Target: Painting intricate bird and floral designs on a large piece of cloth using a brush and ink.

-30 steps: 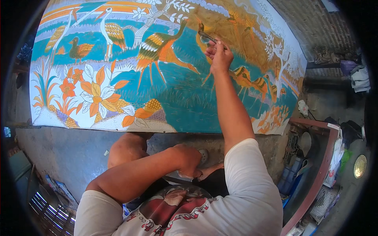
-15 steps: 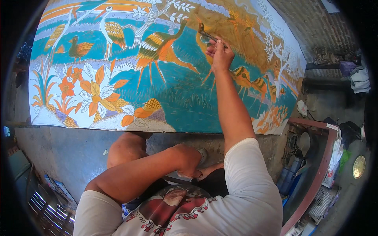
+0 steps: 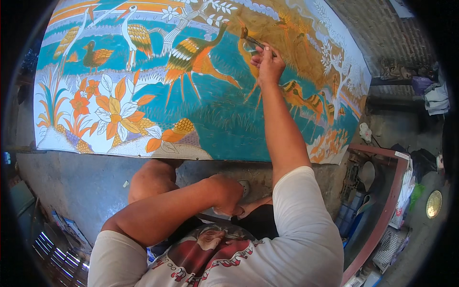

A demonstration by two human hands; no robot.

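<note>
While seated at a painted cloth (image 3: 234, 138), holds a dark tool (image 3: 256, 39) clamped between the thumb and fingers of the right hand (image 3: 269, 67), with the arm stretched across the cloth. Points the tool's bent head up and left, in the cloth's upper middle, over the neck of an orange bird (image 3: 247, 58) beside brown ground (too small to tell whether touching). Rests the left hand (image 3: 228, 198) curled low near the legs, below the cloth's near edge; impossible to tell whether gripping anything. Wears a white-sleeved shirt (image 3: 306, 225). At left on the cloth, a duck (image 3: 98, 57) above white-and-orange flowers (image 3: 114, 116); off to the right, a red-brown frame (image 3: 393, 196) and a round gold disc (image 3: 433, 204)
</note>
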